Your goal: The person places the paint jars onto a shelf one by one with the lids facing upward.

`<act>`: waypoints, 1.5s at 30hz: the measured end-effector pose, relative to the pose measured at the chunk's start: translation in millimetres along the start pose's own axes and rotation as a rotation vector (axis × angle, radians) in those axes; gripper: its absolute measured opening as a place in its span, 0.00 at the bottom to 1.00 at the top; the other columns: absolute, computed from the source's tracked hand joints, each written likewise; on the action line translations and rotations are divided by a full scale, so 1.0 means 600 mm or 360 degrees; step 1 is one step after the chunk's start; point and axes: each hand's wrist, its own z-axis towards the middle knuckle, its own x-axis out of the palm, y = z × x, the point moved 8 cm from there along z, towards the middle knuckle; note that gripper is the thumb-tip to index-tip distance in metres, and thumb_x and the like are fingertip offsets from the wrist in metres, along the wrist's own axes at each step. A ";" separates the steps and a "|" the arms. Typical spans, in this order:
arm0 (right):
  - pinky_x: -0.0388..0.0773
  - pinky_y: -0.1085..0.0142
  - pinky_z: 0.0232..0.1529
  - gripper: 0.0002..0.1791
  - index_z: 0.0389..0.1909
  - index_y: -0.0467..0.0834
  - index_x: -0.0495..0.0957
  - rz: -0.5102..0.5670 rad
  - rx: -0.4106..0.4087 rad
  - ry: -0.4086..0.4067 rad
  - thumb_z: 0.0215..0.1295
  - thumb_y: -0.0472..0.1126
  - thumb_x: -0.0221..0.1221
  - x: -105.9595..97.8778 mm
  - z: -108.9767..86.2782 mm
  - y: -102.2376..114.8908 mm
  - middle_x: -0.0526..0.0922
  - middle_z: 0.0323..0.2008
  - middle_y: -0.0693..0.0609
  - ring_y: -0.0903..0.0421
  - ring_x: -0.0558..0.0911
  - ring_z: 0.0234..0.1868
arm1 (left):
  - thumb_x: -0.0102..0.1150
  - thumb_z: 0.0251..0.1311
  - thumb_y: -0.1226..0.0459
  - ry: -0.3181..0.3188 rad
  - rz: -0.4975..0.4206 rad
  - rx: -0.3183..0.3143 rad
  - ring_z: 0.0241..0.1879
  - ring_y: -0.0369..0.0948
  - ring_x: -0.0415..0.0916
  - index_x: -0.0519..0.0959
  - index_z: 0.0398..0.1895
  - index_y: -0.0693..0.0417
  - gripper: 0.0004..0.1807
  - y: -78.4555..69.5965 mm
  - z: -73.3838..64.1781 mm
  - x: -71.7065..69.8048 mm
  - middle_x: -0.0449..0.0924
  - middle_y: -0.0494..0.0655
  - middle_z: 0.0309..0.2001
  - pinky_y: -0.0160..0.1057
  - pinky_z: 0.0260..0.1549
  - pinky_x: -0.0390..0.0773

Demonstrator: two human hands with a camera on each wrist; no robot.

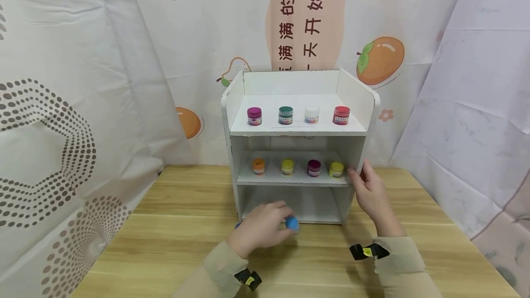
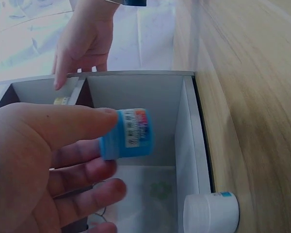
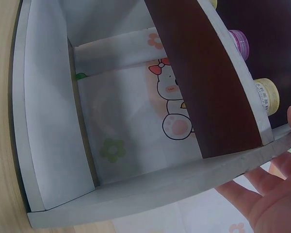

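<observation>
My left hand pinches a small blue paint jar between thumb and fingers, in front of the bottom tier of a white shelf. The jar's blue lid shows past the fingers in the head view. My right hand grips the shelf's right side panel near the middle tier, thumb in front and fingers outside, beside a yellow jar. Mostly hidden behind the left hand is a dark blue piece. A whitish jar stands on the table by the shelf base in the left wrist view.
Top tier jars are purple, green, white and red. The middle tier also bears orange, yellow and dark purple jars. A wooden table lies beneath; printed curtains hang behind.
</observation>
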 end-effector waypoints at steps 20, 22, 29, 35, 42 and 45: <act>0.68 0.39 0.61 0.28 0.77 0.47 0.60 0.0072 -0.0003 0.0059 0.81 0.44 0.50 -0.001 -0.001 0.000 0.69 0.71 0.39 0.40 0.69 0.69 | 0.64 0.68 0.51 -0.0048 0.0154 -0.0163 0.48 0.38 0.80 0.84 0.55 0.50 0.19 -0.018 0.089 0.062 0.82 0.44 0.52 0.37 0.44 0.81; 0.68 0.39 0.61 0.28 0.77 0.47 0.60 0.0073 -0.0005 0.0058 0.81 0.44 0.50 -0.002 -0.001 0.000 0.69 0.71 0.39 0.40 0.69 0.69 | 0.63 0.68 0.51 -0.0031 0.0153 -0.0175 0.49 0.38 0.79 0.83 0.56 0.50 0.19 -0.019 0.098 0.070 0.82 0.44 0.52 0.37 0.45 0.80; 0.69 0.40 0.60 0.28 0.78 0.50 0.60 0.0046 0.0000 0.0050 0.81 0.46 0.50 -0.002 0.001 0.001 0.70 0.70 0.40 0.41 0.70 0.68 | 0.62 0.70 0.51 0.0014 0.0157 -0.0195 0.46 0.36 0.78 0.84 0.53 0.47 0.15 -0.023 0.132 0.090 0.82 0.41 0.47 0.35 0.44 0.79; 0.71 0.38 0.58 0.27 0.77 0.46 0.61 0.0064 -0.0009 0.0040 0.81 0.45 0.50 -0.001 -0.001 0.001 0.71 0.68 0.37 0.40 0.72 0.67 | 0.63 0.68 0.51 0.0057 0.0079 -0.0269 0.43 0.33 0.77 0.85 0.48 0.44 0.11 -0.021 0.159 0.111 0.81 0.37 0.44 0.33 0.41 0.79; 0.72 0.37 0.57 0.27 0.76 0.47 0.62 0.0102 -0.0015 0.0020 0.80 0.44 0.50 -0.002 -0.003 0.001 0.71 0.68 0.37 0.39 0.72 0.67 | 0.62 0.69 0.51 0.0111 0.0021 -0.0379 0.40 0.30 0.76 0.84 0.46 0.41 0.09 -0.023 0.184 0.125 0.81 0.33 0.42 0.32 0.40 0.78; 0.71 0.37 0.57 0.27 0.77 0.46 0.61 0.0095 -0.0007 0.0022 0.80 0.44 0.50 -0.002 -0.004 0.003 0.71 0.68 0.36 0.38 0.72 0.67 | 0.63 0.69 0.52 0.0132 0.0028 -0.0415 0.38 0.31 0.76 0.84 0.45 0.41 0.08 -0.022 0.194 0.129 0.81 0.33 0.40 0.33 0.38 0.77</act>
